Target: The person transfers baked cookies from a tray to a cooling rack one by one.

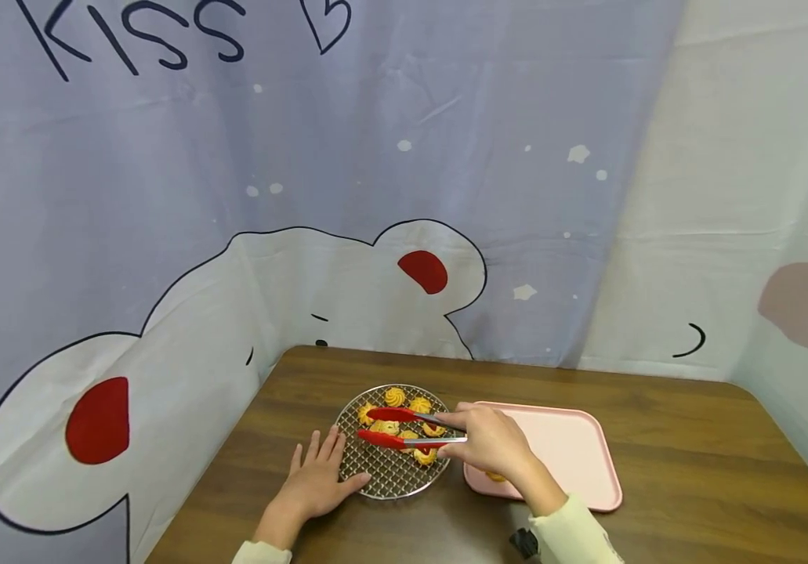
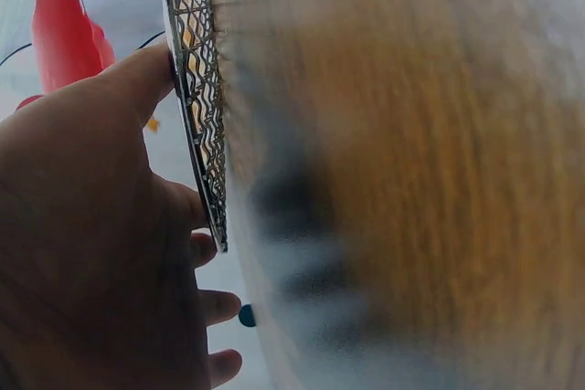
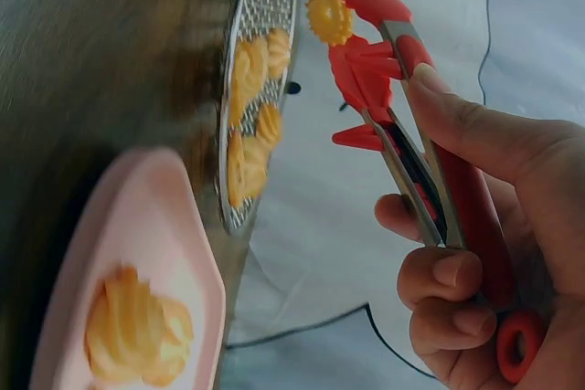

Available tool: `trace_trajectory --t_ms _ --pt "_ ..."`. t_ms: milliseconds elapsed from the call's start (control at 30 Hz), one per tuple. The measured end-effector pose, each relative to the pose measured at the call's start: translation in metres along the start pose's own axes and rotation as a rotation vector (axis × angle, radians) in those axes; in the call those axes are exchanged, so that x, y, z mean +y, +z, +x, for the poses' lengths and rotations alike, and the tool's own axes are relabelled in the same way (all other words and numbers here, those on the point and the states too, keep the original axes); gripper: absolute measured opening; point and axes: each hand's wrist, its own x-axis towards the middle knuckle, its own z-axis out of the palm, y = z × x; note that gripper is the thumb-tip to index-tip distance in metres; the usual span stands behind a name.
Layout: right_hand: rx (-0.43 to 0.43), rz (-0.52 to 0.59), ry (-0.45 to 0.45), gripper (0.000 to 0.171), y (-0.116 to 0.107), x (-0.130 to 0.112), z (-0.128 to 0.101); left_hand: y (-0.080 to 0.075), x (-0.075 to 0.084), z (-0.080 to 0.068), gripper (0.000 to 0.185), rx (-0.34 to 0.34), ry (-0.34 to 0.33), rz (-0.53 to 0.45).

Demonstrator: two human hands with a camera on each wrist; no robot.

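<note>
- Pale sleeves (image 1: 569,533) enter from the near side of the bench (image 1: 700,470), with a small dark object (image 1: 523,542) beside the right one.
- The left hand (image 1: 315,482) has its fingers spread at the left of the round wire rack (image 1: 389,474); thumb and index finger touch its rim.
- The right hand (image 1: 491,442) has its fingers curled round the red-and-metal tongs (image 1: 407,443), its wrist and forearm crossing the left part of the pink tray (image 1: 562,446).
- On that tray, partly hidden by the arm from above, lie swirled pastries (image 3: 126,335), side by side in the right wrist view.
- Beyond the right hand's fingers, well apart from them, one cookie (image 3: 329,17) sits between the red tips of the tongs, above the rack; it looks pinched there, though contact on both sides is hard to judge.
- Other cookies (image 1: 394,397) lie on the rack's mesh, under and around the tongs, mostly towards its far and right parts.
- Behind the bench hangs a patterned curtain (image 1: 516,196).
</note>
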Motion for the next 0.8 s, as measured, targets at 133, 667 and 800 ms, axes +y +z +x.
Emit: trace_trajectory --t_ms 133,667,800 --pt "-0.002 0.019 0.001 0.053 0.010 -0.006 0.009 -0.001 0.001 -0.001 0.097 -0.002 -0.008 -0.002" --pt "-0.028 0.109 0.090 0.054 0.038 -0.028 0.031 0.004 0.001 0.003 0.099 0.024 -0.029 0.018" --pt "-0.040 0.120 0.127 0.054 0.042 -0.027 0.029 0.004 0.002 0.001 0.100 0.024 -0.033 0.011"
